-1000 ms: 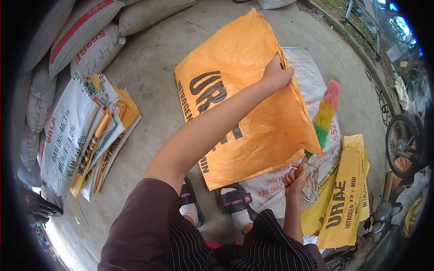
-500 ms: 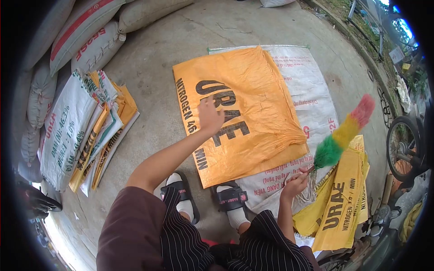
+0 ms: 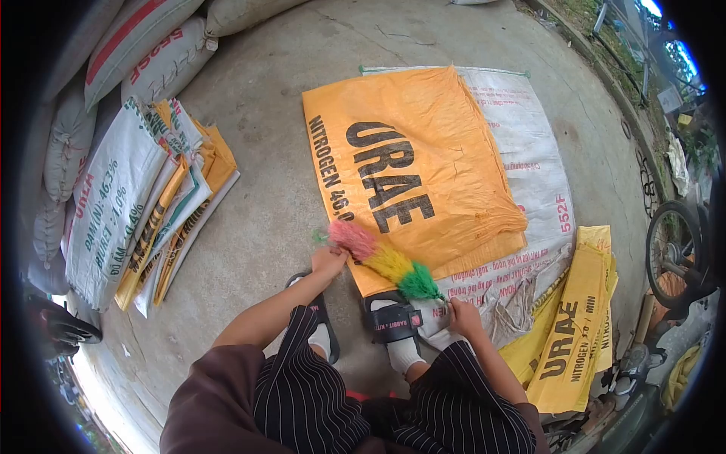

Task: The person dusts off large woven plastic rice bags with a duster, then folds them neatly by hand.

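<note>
A flat orange woven sack printed "URAE" lies in front of my feet, on top of a white woven sack. My right hand is closed round the handle of a feather duster with pink, yellow and green bands. The duster lies low across the orange sack's near part, its pink end pointing left. At the sack's left edge, my left hand is closed on that edge, just beside the duster's pink end. Its fingertips are partly hidden.
Folded sacks stand in a stack on the left, below filled sacks. Yellow folded sacks lie on the right. Farther right is a wheel. My sandalled feet are close to the orange sack.
The duster has swung from the right side down across the orange sack. My left hand has come back from above the printing to the sack's near left edge.
</note>
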Tool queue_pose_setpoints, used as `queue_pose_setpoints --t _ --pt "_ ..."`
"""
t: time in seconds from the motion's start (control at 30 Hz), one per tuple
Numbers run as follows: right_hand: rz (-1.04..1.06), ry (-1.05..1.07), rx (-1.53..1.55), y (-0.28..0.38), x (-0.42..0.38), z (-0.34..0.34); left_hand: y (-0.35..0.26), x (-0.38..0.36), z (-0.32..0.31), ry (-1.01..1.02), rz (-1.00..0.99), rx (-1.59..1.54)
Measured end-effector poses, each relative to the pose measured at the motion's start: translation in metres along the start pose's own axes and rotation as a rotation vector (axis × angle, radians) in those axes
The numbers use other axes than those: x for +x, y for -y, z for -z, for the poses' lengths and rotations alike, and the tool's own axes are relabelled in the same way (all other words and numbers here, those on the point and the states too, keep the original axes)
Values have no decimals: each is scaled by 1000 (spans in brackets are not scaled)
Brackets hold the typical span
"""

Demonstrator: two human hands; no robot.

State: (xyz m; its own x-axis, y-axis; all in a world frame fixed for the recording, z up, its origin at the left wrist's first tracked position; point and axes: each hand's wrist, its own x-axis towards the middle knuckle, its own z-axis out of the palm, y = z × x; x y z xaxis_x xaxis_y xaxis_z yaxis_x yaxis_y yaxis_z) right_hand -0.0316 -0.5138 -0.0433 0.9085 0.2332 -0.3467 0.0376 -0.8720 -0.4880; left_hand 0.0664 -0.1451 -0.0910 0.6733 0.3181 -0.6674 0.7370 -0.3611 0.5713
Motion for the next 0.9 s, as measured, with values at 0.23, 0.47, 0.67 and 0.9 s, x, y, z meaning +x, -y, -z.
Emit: queue_pose_setpoints --t 0.23,0.47,0.67,0.9 --pt "-247 -310 139 -35 9 6 -32 -6 11 77 31 71" --pt "-655 -670 39 -59 41 49 -42 -5 28 87 27 153" --pt "-181 -533 170 70 105 29 -36 -5 36 343 -75 -39" --pt "-281 -311 -174 47 165 51 -22 -11 75 413 -44 -29"
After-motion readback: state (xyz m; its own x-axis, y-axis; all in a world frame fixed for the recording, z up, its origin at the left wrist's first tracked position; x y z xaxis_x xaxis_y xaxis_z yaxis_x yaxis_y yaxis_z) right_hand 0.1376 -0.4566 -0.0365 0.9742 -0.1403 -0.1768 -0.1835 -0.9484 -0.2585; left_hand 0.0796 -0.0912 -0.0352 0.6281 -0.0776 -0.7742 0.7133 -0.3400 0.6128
